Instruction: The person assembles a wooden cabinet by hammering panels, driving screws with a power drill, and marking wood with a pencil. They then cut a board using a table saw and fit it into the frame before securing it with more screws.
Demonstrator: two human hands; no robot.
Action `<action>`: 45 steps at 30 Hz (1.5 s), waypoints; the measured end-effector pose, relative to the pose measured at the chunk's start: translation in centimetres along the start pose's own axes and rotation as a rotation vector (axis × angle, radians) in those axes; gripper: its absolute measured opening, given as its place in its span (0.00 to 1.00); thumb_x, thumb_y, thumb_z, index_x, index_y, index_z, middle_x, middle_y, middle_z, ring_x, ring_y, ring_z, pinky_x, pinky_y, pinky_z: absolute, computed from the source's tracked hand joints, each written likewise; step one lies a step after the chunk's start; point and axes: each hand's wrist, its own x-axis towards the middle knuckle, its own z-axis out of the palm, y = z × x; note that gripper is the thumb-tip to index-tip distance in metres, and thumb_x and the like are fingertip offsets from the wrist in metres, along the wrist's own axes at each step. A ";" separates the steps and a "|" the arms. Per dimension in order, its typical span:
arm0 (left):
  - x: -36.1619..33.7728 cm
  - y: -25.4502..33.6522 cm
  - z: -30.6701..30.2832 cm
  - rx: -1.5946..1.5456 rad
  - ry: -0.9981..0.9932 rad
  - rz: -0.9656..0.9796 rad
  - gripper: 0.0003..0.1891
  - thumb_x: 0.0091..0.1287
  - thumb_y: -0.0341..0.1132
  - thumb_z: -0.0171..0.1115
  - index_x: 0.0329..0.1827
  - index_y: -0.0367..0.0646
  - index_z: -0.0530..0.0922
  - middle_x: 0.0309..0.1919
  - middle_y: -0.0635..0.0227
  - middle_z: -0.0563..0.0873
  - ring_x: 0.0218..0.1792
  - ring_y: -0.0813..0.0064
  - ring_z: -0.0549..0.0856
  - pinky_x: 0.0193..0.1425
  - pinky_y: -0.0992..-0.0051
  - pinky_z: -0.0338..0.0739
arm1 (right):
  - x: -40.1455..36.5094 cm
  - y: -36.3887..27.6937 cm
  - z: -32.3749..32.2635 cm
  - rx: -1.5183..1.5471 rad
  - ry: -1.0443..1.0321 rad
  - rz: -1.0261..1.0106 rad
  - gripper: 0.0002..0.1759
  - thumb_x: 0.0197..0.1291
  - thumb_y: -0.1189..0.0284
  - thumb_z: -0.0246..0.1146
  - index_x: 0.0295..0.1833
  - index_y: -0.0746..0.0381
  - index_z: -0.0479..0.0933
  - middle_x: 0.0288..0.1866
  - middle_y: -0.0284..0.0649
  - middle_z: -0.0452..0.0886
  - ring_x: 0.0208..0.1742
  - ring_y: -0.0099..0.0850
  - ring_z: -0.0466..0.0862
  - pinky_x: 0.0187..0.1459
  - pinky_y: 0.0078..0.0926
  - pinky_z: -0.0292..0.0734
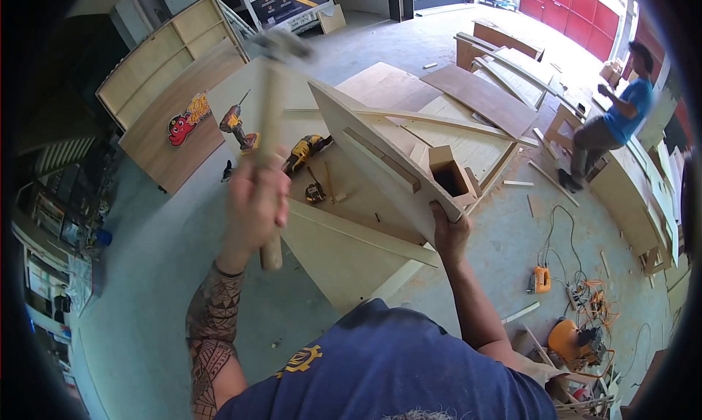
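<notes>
My left hand (259, 200) is wrapped round the wooden handle of a hammer (271, 105), raised upright with its blurred head at the top. My right hand (450, 233) grips the near corner of a pale wooden panel (333, 113) that stands on edge and has a long slot cut in it. Beneath the panel lies a wooden frame assembly (344, 281). On the work surface beside the panel are a red-and-black cordless drill (232, 120), a yellow-and-black power tool (306, 153) and a small dark-and-yellow item (314, 193). An open cardboard box (442, 160) sits behind the panel.
A person in a blue shirt (629, 113) stands at the right by long wooden pieces (621, 193). An orange power tool (540, 279), cords and a yellow machine (567, 337) lie on the floor. A wooden panel with a red sticker (179, 131) leans at the left.
</notes>
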 end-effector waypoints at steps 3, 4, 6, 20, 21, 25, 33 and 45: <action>1.5 1.5 1.8 -0.339 0.322 0.208 0.16 0.83 0.47 0.54 0.48 0.42 0.72 0.30 0.74 0.76 0.15 0.84 0.74 0.17 0.81 0.69 | 0.6 -0.2 -0.2 0.021 -0.008 -0.031 0.08 0.68 0.75 0.72 0.50 0.65 0.87 0.32 0.40 0.88 0.32 0.23 0.85 0.38 0.26 0.80; 1.3 -0.2 2.2 -0.277 0.245 0.208 0.16 0.83 0.47 0.54 0.46 0.43 0.71 0.29 0.74 0.75 0.15 0.83 0.75 0.17 0.80 0.70 | 0.5 -0.4 -0.2 0.018 -0.001 -0.014 0.08 0.68 0.73 0.71 0.48 0.65 0.88 0.31 0.41 0.88 0.32 0.25 0.86 0.38 0.27 0.80; -0.6 -6.6 2.5 -0.001 -0.064 -0.069 0.16 0.84 0.48 0.53 0.46 0.43 0.71 0.28 0.73 0.76 0.15 0.82 0.77 0.17 0.77 0.72 | 0.6 -0.5 0.0 0.018 0.008 -0.001 0.08 0.68 0.71 0.71 0.47 0.65 0.89 0.31 0.43 0.88 0.32 0.26 0.87 0.37 0.28 0.80; -4.2 -11.2 4.0 0.096 -0.131 -0.286 0.13 0.84 0.43 0.53 0.50 0.41 0.73 0.25 0.74 0.76 0.15 0.85 0.74 0.17 0.79 0.70 | 0.8 0.2 -0.4 0.000 0.024 0.009 0.09 0.68 0.71 0.71 0.45 0.66 0.87 0.31 0.41 0.88 0.34 0.26 0.87 0.40 0.29 0.80; -3.6 -11.1 4.3 0.053 -0.062 -0.256 0.14 0.84 0.44 0.53 0.49 0.41 0.73 0.24 0.75 0.75 0.15 0.85 0.75 0.17 0.79 0.71 | 1.0 0.3 -0.3 -0.002 0.040 0.023 0.10 0.68 0.70 0.71 0.45 0.67 0.87 0.31 0.40 0.88 0.34 0.26 0.86 0.40 0.29 0.80; -0.9 -11.3 5.2 -0.101 0.111 -0.140 0.15 0.84 0.46 0.53 0.48 0.41 0.73 0.24 0.76 0.74 0.15 0.88 0.74 0.16 0.80 0.69 | 0.9 -0.2 -0.3 -0.037 0.053 -0.043 0.08 0.68 0.72 0.72 0.46 0.66 0.88 0.33 0.42 0.90 0.34 0.27 0.89 0.39 0.29 0.81; 2.5 -20.0 4.3 0.366 0.082 -0.020 0.18 0.81 0.44 0.55 0.54 0.33 0.73 0.32 0.48 0.84 0.34 0.45 0.86 0.38 0.54 0.82 | -0.1 0.4 0.0 -0.078 0.031 -0.026 0.10 0.67 0.70 0.72 0.46 0.66 0.88 0.33 0.42 0.90 0.34 0.28 0.89 0.40 0.29 0.81; -5.4 -22.8 4.6 0.475 -0.167 -0.393 0.24 0.76 0.47 0.61 0.62 0.35 0.75 0.37 0.45 0.89 0.41 0.44 0.91 0.46 0.54 0.84 | 0.4 -0.5 0.3 -0.063 0.127 0.050 0.13 0.68 0.67 0.71 0.48 0.66 0.88 0.34 0.41 0.91 0.36 0.28 0.89 0.42 0.31 0.82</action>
